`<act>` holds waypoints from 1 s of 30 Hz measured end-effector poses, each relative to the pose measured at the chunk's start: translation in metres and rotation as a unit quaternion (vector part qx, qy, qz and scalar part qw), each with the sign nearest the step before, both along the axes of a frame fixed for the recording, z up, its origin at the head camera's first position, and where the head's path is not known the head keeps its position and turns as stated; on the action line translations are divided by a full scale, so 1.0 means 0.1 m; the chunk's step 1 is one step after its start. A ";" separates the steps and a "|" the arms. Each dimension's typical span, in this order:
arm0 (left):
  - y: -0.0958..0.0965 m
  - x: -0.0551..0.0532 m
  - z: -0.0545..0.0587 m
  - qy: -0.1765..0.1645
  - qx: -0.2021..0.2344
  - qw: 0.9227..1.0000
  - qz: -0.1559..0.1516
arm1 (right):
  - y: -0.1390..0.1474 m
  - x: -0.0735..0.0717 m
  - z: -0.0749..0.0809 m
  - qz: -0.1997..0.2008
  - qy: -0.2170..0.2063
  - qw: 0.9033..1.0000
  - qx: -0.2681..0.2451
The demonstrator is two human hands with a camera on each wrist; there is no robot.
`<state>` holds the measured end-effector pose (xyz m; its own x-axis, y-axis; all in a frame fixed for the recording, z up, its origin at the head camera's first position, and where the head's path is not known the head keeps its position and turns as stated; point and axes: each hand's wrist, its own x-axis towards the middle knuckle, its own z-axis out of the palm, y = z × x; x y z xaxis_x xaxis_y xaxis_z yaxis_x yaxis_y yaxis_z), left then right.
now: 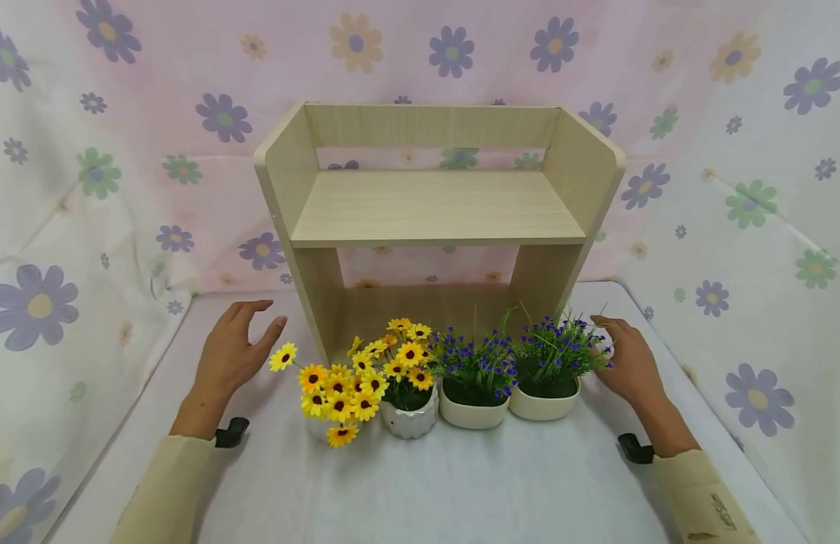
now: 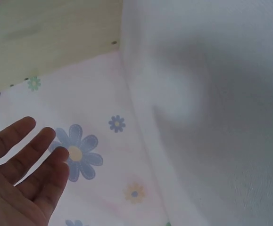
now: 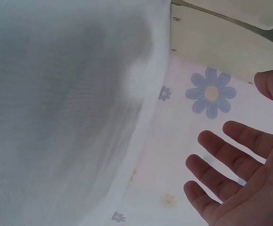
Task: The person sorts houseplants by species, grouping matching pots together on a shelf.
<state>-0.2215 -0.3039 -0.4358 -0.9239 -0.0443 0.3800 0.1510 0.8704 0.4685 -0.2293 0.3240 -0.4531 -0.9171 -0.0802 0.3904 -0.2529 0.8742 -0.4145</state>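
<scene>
My left hand (image 1: 231, 349) hovers left of the wooden shelf, its fingers loosely bent with nothing in them. On the other side, my right hand (image 1: 627, 359) is beside the rightmost pot, fingers relaxed and apart in the right wrist view. Between the hands stands a row of potted artificial flowers: a pot of yellow flowers (image 1: 338, 393) at the left, a second yellow one in a white ribbed pot (image 1: 410, 419), then purple flowers in a cream oval pot (image 1: 474, 412) and another cream pot (image 1: 545, 406) of purple flowers.
A two-tier pale wooden shelf (image 1: 436, 204) stands behind the row. White cloth (image 1: 447, 491) covers the table, and flower-print curtains (image 1: 406, 45) hang at the back and both sides.
</scene>
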 end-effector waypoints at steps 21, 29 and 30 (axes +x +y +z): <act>0.35 -0.06 0.08 0.016 0.073 0.991 -0.110 | 0.02 0.24 -0.01 0.064 0.003 0.997 -0.032; 0.39 -0.04 0.06 0.017 0.116 0.984 -0.131 | 0.02 0.30 0.02 0.122 0.011 0.992 -0.029; 0.40 -0.04 0.06 0.019 0.119 0.984 -0.133 | 0.02 0.31 0.02 0.128 0.009 0.991 -0.029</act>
